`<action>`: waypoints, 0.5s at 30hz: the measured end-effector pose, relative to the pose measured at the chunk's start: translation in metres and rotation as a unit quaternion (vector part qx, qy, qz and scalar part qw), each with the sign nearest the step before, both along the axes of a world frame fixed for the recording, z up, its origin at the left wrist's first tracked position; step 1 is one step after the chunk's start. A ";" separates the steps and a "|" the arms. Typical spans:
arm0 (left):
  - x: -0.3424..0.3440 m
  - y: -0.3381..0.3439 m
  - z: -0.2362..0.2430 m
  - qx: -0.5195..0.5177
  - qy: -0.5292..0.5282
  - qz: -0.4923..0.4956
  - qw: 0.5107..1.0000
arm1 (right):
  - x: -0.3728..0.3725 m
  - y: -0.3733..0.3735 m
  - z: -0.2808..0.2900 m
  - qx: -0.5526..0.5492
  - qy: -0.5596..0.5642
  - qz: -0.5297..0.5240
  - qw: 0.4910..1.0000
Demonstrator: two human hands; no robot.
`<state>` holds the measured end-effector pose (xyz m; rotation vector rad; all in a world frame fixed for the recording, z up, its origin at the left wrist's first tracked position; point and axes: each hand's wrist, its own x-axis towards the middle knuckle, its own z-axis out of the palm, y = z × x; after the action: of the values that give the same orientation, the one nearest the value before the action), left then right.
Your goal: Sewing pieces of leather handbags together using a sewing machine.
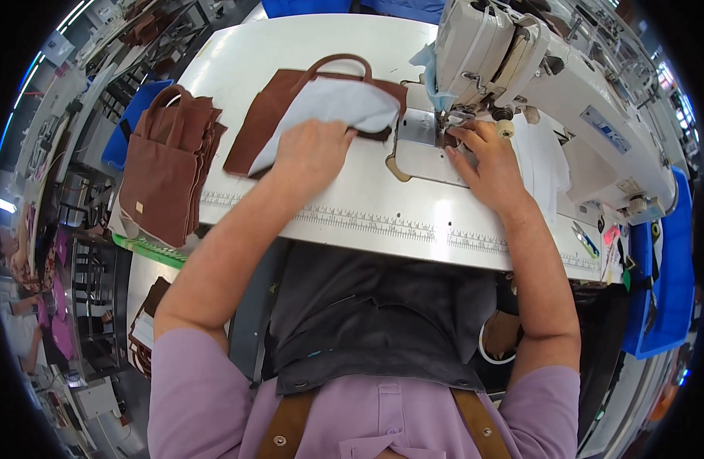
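A brown bag panel (264,115) with a looped handle lies on the white sewing table, its pale grey lining (333,103) facing up. My left hand (314,157) is closed over the near edge of this lining, its fingertips mostly hidden. At the sewing machine (482,57), my right hand (490,164) has its thumb and fingers closed on a small brown piece (449,139) beside the needle and presser foot. How far that piece reaches under the foot is hidden.
Several stacked brown bag pieces (164,172) with handles hang over the table's left edge. Blue bins (662,306) stand at both sides. Thread snips (585,239) lie at the right, near a printed ruler strip (367,222). White sheets (539,164) lie under the machine arm.
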<state>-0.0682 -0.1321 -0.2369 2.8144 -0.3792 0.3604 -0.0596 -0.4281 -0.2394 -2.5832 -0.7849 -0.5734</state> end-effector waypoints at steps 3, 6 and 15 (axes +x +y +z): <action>-0.069 0.004 0.008 -0.010 0.046 -0.018 0.999 | -0.002 -0.004 -0.003 0.003 -0.027 0.038 0.999; -0.108 0.018 0.022 -0.048 0.025 -0.072 0.996 | -0.020 0.012 0.005 0.016 -0.018 0.078 0.997; 0.006 0.092 0.009 -0.118 -0.098 -0.030 0.988 | -0.053 0.092 0.024 0.111 0.104 0.159 0.976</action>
<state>-0.0619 -0.0405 -0.2283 2.5385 -0.4297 0.6284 -0.1129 -0.3357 -0.2155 -2.2089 -0.9746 -0.2714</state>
